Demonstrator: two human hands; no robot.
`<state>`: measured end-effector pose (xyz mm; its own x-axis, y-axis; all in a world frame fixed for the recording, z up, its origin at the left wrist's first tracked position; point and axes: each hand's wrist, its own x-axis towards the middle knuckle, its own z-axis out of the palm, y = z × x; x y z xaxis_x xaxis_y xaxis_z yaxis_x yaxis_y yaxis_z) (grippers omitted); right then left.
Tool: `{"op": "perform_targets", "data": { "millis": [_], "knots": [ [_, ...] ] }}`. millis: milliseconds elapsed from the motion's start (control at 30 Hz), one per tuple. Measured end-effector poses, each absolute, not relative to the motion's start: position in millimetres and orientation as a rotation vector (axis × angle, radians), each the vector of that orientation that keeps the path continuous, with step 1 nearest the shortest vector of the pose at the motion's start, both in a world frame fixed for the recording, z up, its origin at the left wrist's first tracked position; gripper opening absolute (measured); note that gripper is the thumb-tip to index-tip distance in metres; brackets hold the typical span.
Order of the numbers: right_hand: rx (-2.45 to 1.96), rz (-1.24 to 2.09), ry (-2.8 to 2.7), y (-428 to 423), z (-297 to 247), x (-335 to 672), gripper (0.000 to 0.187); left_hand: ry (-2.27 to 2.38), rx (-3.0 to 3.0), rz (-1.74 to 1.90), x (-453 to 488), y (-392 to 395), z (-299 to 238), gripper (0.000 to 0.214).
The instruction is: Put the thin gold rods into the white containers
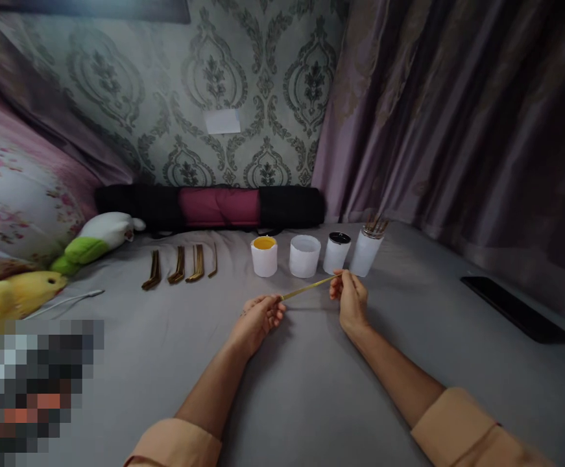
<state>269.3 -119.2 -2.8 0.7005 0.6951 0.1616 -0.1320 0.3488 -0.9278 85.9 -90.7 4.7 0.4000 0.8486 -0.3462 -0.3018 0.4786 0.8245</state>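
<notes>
2 hands [263, 316], 1 gold strip [309, 288]. 3 bent gold bundles [178, 267] plus 1 thinner bent piece [215, 259]. 4 white containers [264, 263]; sticks [375, 224] in one, too small to count. 2 plush toys [24, 295], 1 cable [68, 299], 1 black slab [516, 309], 1 long roll [218, 207], 1 white card [222, 121].

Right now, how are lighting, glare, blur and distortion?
In the head view: dim overall, darkest across the right-hand curtain; pale glare on the dark panel at top left; faint shadow below the thin strip, whose edges look soft; wide-angle stretching toward the borders; pixelation masks the lower-left corner.
</notes>
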Motion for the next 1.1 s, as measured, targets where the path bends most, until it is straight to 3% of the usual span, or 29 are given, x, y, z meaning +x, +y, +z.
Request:
{"op": "perform_targets", "data": {
  "millis": [1100],
  "knots": [
    [-1.148, 0.629, -0.549, -128.0, 14.2, 270.0, 0.022, 0.797, 0.730, 0.790, 79.5, -89.5, 4.6, 0.009]
  ]
}}
